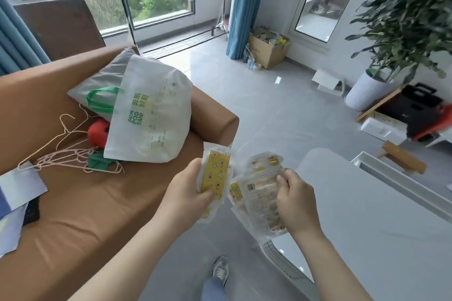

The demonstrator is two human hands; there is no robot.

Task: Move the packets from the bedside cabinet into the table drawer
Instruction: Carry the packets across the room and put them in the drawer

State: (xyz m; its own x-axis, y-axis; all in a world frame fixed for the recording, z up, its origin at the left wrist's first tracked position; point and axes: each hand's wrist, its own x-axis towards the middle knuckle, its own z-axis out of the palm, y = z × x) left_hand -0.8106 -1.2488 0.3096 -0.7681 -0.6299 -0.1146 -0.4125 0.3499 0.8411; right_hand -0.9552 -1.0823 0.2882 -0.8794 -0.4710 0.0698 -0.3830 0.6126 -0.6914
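Note:
My left hand [188,193] grips a clear packet with a yellow star-patterned label [216,173], held upright in front of me. My right hand [297,200] holds a small stack of clear packets [259,193] with printed labels, fanned out and tilted. Both hands are over the floor, between the brown sofa [80,222] and the white table [367,215]. The two bunches of packets almost touch. No drawer or bedside cabinet is visible.
The sofa on the left carries a white tote bag [149,115], wire hangers [66,154], a red object and papers. A white table corner sits at right. A potted plant [367,90], boxes and clutter line the far right. My shoe [220,271] is on grey tile.

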